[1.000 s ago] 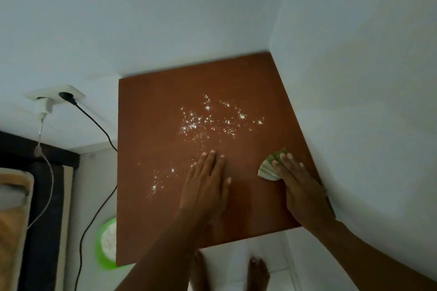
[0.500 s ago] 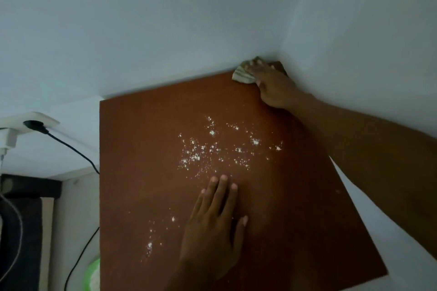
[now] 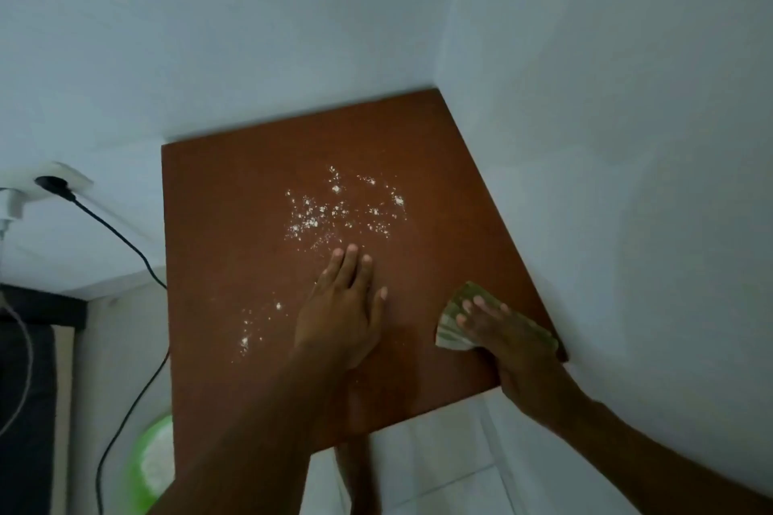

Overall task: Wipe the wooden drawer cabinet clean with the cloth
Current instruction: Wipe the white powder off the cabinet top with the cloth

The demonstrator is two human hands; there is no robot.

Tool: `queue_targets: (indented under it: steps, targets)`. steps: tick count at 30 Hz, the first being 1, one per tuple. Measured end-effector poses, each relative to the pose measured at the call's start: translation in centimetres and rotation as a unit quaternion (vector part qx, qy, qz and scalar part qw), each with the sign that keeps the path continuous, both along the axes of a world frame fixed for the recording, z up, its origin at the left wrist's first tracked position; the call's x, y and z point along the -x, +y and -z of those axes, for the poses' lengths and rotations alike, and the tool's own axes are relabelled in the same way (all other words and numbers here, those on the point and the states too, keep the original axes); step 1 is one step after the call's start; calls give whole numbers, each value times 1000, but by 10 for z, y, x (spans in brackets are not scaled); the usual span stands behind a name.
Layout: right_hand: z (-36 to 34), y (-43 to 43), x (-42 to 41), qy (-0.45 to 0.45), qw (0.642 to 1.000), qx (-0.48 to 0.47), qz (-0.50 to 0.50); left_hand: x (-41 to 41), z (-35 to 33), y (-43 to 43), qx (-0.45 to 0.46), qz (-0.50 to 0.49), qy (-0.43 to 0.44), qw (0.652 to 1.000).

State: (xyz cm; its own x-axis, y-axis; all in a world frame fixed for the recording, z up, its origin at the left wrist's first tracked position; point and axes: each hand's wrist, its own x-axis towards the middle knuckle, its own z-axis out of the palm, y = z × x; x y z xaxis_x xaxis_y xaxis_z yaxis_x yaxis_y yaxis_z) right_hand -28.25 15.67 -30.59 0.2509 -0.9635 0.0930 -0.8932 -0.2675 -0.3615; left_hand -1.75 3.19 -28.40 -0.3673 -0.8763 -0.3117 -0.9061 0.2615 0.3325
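The reddish-brown top of the wooden drawer cabinet (image 3: 234, 222) fills the middle of the view, set into a corner of white walls. White powder (image 3: 334, 209) is scattered across its centre, and a smaller patch of powder (image 3: 255, 326) lies toward the front left. My left hand (image 3: 341, 314) rests flat on the top, fingers together, just below the main powder. My right hand (image 3: 497, 330) presses a green and white cloth (image 3: 449, 326) onto the top near the front right edge, close to the right wall.
White walls hem the cabinet at the back and right. A wall socket (image 3: 62, 180) with a black cable (image 3: 121, 243) sits to the left. A green-rimmed round thing (image 3: 146, 468) lies on the floor at lower left. White floor tiles (image 3: 439, 468) and a bare foot show below the front edge.
My right hand has pulled the cloth from the back right corner down along the right edge to the front right. The left hand has stayed flat in place.
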Motion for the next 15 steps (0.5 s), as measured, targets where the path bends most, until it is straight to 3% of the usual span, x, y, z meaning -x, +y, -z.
queue_targets:
  steps: [3, 8, 11, 15]
  targets:
    - [3, 68, 6, 28, 999, 11, -17, 4, -3, 2, -13, -7, -5, 1000]
    - [-25, 106, -7, -76, 997, -13, 1, 6, -14, 2, -47, 8, -25, 999]
    - [-61, 49, -19, -128, 991, 0, 43, 1, -18, 7, -49, 30, -40, 998]
    - [-92, -102, -30, -149, 987, 14, 52, -10, -18, 0, -25, 58, -43, 997]
